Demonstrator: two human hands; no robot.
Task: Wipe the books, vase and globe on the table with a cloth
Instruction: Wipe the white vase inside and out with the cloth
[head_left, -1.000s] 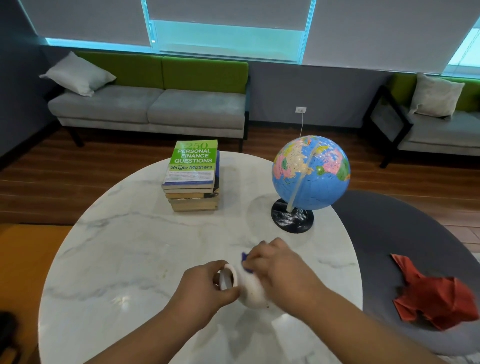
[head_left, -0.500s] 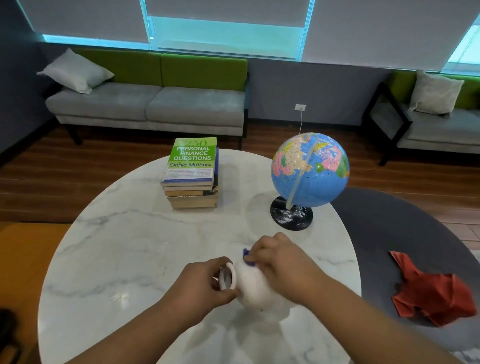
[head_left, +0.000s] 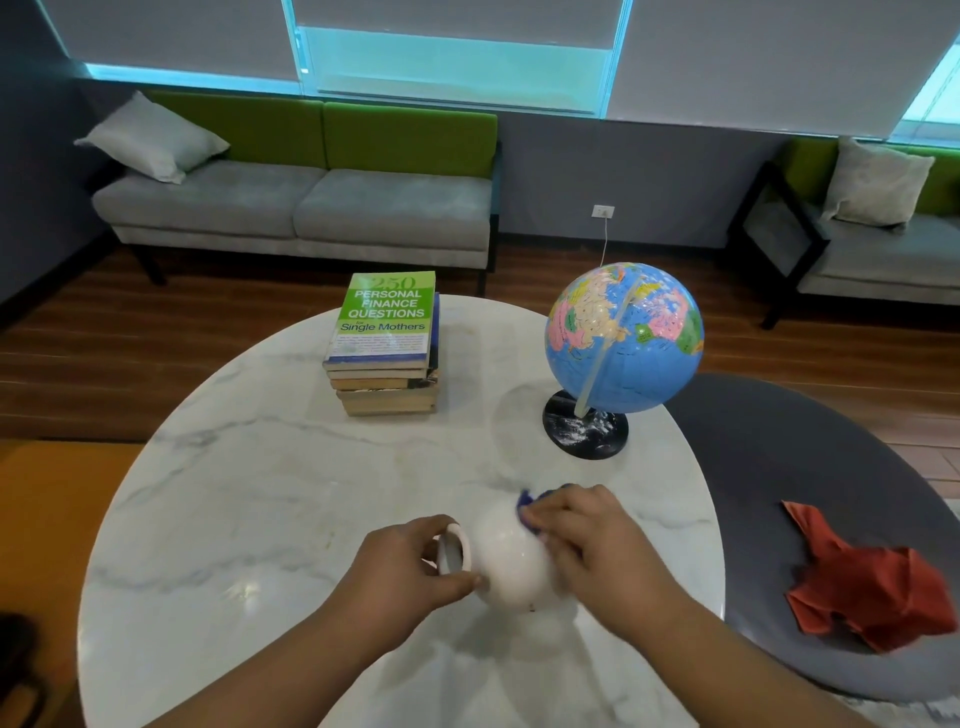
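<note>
Sideways, vase (head_left: 511, 564) lies between left hand (head_left: 402, 569) and right hand (head_left: 597, 540).

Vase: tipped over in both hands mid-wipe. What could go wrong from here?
1. The vase lies tilted, held only at the rim by the left hand; it may slip onto the marble table and chip.
2. The right hand rubs with the cloth, and a hard push could twist the vase loose.

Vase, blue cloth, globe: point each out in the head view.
vase (head_left: 506, 564), head view: white belly, between the hands.
blue cloth (head_left: 525, 501), head view: corner showing past the right fingertips.
globe (head_left: 631, 358), head view: blue ocean on the sphere.
</note>
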